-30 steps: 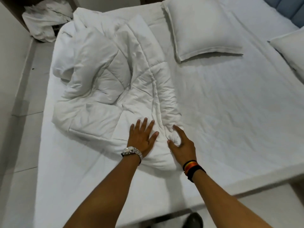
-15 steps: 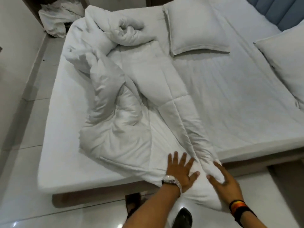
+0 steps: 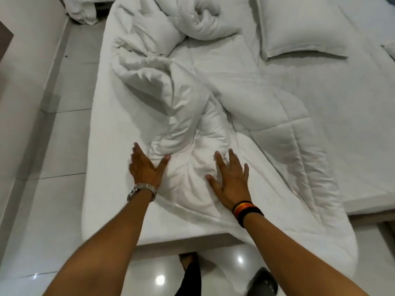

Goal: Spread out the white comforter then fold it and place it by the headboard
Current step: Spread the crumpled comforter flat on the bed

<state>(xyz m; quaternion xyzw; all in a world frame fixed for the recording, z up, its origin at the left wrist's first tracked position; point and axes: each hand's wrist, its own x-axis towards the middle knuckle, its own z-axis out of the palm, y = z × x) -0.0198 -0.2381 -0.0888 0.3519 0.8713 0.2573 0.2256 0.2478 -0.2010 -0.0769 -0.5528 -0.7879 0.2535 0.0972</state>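
While the view looks down across the foot of the bed, the entries run as follows, left to right.

Floor: pale glossy tiles along the left side of the bed and below its near edge, with bright light spots in the near tiles.

Heap of white linen: on the floor at the top left, beside the far corner of the bed.

Bed: white sheet, the near edge running across the lower middle of the view.

Left hand: flat, palm down, fingers spread wide and holding nothing; the thumb touches the bunched near end of the comforter. A silver wristwatch sits on this wrist.

White comforter: crumpled and twisted, lying on the left and middle of the bed. It runs from a rolled knot near the top centre down to the near edge, where one quilted corner hangs over the side toward the floor at the lower right.

Right hand: flat, palm down on the comforter's near part, fingers extended and spread, pressing the cloth with nothing gripped. Black, red and yellow wristbands circle this wrist.

Pillow: white, lying on the sheet at the upper right, just beside the comforter's far roll.

Second pillow: only a corner shows at the right edge.
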